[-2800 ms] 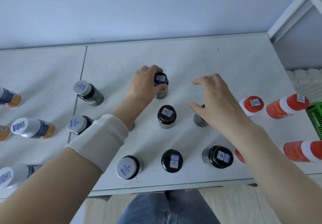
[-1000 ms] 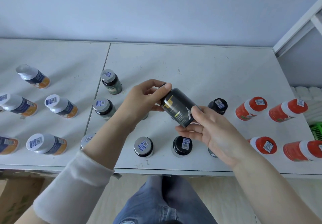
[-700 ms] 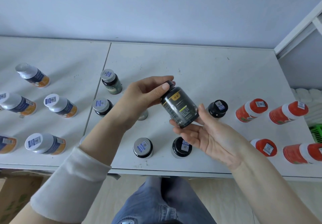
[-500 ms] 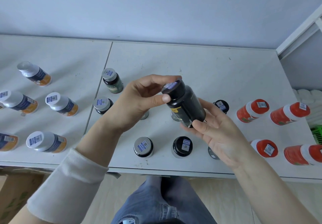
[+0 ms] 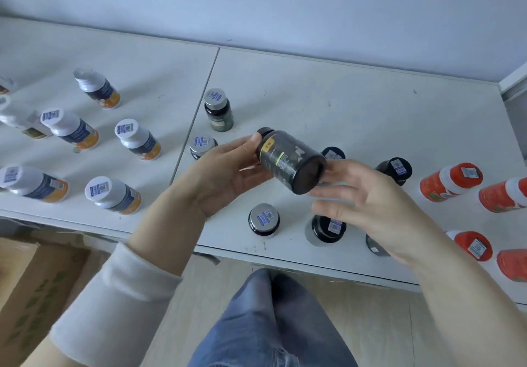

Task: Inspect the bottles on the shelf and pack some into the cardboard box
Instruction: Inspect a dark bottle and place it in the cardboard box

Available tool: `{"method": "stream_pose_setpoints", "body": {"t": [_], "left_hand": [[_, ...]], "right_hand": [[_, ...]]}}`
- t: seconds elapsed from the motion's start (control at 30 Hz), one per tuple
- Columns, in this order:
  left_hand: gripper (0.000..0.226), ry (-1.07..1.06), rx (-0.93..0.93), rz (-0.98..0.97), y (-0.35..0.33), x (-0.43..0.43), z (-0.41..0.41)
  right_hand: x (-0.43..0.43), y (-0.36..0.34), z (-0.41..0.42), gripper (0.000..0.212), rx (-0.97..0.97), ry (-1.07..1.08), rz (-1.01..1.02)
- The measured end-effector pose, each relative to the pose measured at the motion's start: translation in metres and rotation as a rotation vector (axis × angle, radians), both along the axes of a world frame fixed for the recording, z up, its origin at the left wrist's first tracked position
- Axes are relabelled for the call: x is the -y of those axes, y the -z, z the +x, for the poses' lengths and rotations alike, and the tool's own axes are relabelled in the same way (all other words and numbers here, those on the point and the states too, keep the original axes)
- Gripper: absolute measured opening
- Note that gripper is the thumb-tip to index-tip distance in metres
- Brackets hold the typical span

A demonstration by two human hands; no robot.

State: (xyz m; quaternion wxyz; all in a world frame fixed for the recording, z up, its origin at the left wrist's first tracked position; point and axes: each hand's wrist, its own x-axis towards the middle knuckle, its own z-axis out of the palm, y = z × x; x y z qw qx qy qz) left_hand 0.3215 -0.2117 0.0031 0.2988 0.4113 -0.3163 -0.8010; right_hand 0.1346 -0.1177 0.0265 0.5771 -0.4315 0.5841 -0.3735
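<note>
A black bottle with a yellow label [image 5: 288, 159] is held tipped on its side above the white shelf [image 5: 370, 115], base toward me. My left hand [image 5: 225, 172] grips its cap end. My right hand [image 5: 368, 201] is at the base with fingers spread, touching it lightly. Several dark bottles stand under and around the hands, such as a grey-capped bottle [image 5: 263, 219] and a black-capped bottle [image 5: 328, 228]. A corner of the cardboard box [image 5: 31, 289] shows at the lower left below the shelf.
White-capped orange-and-blue bottles [image 5: 134, 138] fill the shelf's left side. Red bottles [image 5: 449, 181] stand at the right. A dark green bottle [image 5: 218, 110] stands behind the hands. My legs in jeans [image 5: 271, 324] are below the shelf edge.
The bottle was picked off the shelf and turned in both hands; since half a second ago it has tipped cap-away, base toward me. The view has shifted left, showing more of the box.
</note>
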Motion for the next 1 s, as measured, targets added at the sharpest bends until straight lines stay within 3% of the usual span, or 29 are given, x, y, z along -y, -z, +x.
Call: {"method": "stream_pose_setpoints", "body": {"t": [0.17, 0.3, 0.47, 0.6, 0.7, 0.83, 1.0], "left_hand": [[0.025, -0.249, -0.236, 0.411, 0.004, -0.036, 0.039], [0.021, -0.422, -0.275, 0.266, 0.007, -0.077, 0.081], [0.021, -0.606, 0.284, -0.191, 0.002, -0.149, 0.148], [0.042, -0.683, 0.733, -0.376, -0.007, -0.204, 0.201], [0.043, -0.659, 0.986, -0.416, -0.004, -0.238, 0.241], [0.041, -0.674, 1.067, -0.376, 0.009, -0.273, 0.298], [0.043, -0.845, 1.083, -0.341, 0.035, -0.3, 0.394]], "right_hand": [[0.002, -0.012, 0.031, 0.059, -0.519, -0.109, -0.163], [-0.01, -0.004, 0.067, 0.061, -0.795, -0.287, -0.397], [-0.039, 0.026, 0.123, 0.065, -1.117, -0.6, -0.701], [-0.064, 0.046, 0.176, 0.064, -1.157, -0.773, -0.76], [-0.074, 0.054, 0.222, 0.062, -1.18, -0.869, -0.805], [-0.08, 0.059, 0.292, 0.057, -1.174, -0.964, -0.887], [-0.077, 0.073, 0.412, 0.056, -1.111, -1.082, -0.951]]}}
